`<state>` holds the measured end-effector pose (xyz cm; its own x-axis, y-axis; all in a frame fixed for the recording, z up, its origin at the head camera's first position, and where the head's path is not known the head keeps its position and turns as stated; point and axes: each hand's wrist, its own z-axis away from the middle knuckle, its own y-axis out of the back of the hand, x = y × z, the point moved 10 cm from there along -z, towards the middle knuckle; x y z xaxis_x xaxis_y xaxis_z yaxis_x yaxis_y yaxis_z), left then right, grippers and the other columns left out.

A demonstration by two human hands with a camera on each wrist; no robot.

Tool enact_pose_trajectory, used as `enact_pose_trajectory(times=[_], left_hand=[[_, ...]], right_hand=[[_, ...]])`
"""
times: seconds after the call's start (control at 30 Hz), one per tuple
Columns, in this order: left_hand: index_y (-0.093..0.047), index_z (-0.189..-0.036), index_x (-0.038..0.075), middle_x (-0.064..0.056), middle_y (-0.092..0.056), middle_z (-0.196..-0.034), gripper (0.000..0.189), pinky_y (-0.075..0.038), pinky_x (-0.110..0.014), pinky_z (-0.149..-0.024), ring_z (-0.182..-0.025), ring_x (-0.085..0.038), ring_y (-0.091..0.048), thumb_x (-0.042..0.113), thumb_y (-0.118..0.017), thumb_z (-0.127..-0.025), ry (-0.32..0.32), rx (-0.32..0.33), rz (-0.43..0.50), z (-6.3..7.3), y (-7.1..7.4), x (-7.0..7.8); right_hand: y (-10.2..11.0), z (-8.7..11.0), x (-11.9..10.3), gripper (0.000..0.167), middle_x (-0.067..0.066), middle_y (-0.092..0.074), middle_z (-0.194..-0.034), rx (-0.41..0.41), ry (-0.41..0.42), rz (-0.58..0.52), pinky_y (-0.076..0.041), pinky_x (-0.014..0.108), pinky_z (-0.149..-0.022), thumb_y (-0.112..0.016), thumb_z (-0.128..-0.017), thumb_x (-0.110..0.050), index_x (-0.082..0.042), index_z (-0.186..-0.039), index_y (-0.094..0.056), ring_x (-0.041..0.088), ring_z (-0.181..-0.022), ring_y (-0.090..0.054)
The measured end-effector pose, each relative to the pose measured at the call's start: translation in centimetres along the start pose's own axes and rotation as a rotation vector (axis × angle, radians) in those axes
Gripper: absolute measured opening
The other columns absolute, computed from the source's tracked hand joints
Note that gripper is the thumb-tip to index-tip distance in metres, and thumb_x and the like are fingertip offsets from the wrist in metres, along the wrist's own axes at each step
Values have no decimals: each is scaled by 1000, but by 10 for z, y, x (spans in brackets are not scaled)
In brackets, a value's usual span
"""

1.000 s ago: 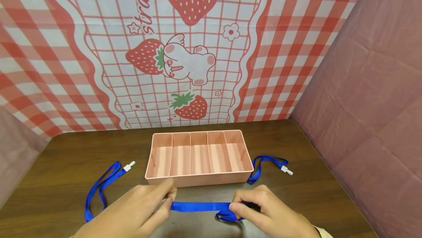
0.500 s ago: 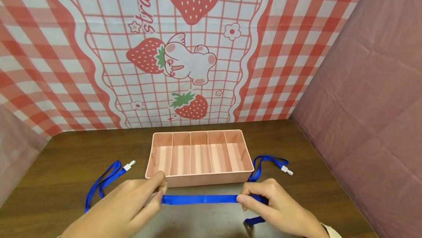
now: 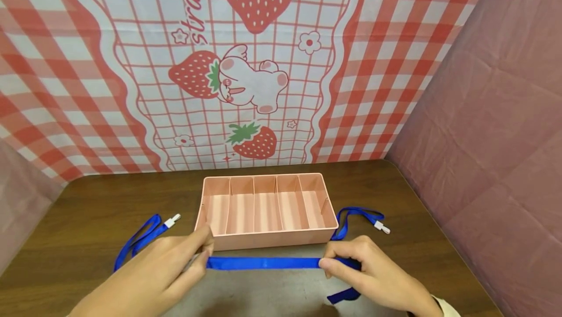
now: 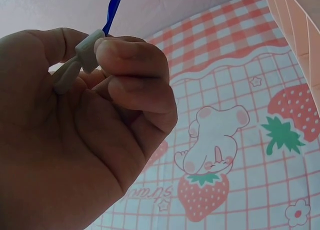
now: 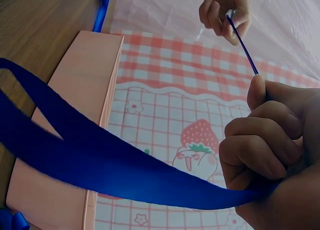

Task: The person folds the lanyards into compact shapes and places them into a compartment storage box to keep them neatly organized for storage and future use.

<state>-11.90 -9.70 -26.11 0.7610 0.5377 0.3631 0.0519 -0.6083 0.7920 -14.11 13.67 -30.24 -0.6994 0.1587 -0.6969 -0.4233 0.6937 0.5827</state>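
A blue lanyard is stretched flat and level between my two hands, in front of the pink box. My left hand pinches its white clip end between thumb and fingers, as the left wrist view shows. On the other side my right hand grips the strap, thumb pressed on it and fingers curled. The rest of the lanyard trails from the right fist in a hanging loop.
A pink box with several compartments stands at the middle of the brown table. To its left lies a second blue lanyard with a white clip, to its right a third lanyard. A strawberry-print cloth hangs behind.
My hands have drawn apart, the left one leftward and the right one rightward. The strap between them has lengthened and risen slightly in the head view, and the loose part hangs below the right hand.
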Motion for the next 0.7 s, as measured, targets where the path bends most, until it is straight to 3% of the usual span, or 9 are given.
enact_pose_trajectory(times=[0.17, 0.27, 0.4, 0.53, 0.7], left_hand=[[-44, -92, 24, 23, -28, -71, 28, -29, -6, -54, -59, 11, -31, 0, -59, -92, 27, -19, 9, 0, -2, -5], [-44, -93, 22, 23, -29, -73, 27, -29, -6, -55, -60, 11, -31, -1, -59, -94, 11, -28, 35, 8, -9, -10], [-44, -96, 20, 23, -29, -75, 25, -29, -7, -49, -60, 13, -26, -2, -56, -97, 0, -91, 163, 25, -27, -18], [-43, -96, 21, 24, -30, -74, 23, -29, -10, -45, -59, 14, -25, 0, -54, -100, 52, -163, 314, 40, -44, -27], [-45, -96, 21, 21, -36, -73, 26, -29, -9, -45, -61, 15, -27, -1, -58, -97, 39, -129, 352, 53, -51, -35]], right_hand=[[5, 3, 2, 30, -8, -47, -65, 13, -17, 4, -38, 14, -49, -60, -95, 6, -23, -87, -60, -9, -65, -39], [3, 8, 7, 30, -7, -44, -64, 8, -49, -11, -37, 15, -48, -59, -96, 5, -23, -86, -60, -9, -64, -37], [-1, 15, 11, 29, -8, -47, -65, -5, -56, 4, -38, 15, -50, -59, -96, 5, -23, -87, -61, -10, -66, -38], [-5, 20, 13, 28, -9, -51, -68, -20, -29, 33, -40, 14, -52, -60, -95, 5, -22, -88, -63, -10, -68, -39], [-8, 23, 19, 27, -11, -54, -69, -20, -29, 40, -40, 14, -53, -61, -95, 3, -23, -88, -64, -10, -69, -39]])
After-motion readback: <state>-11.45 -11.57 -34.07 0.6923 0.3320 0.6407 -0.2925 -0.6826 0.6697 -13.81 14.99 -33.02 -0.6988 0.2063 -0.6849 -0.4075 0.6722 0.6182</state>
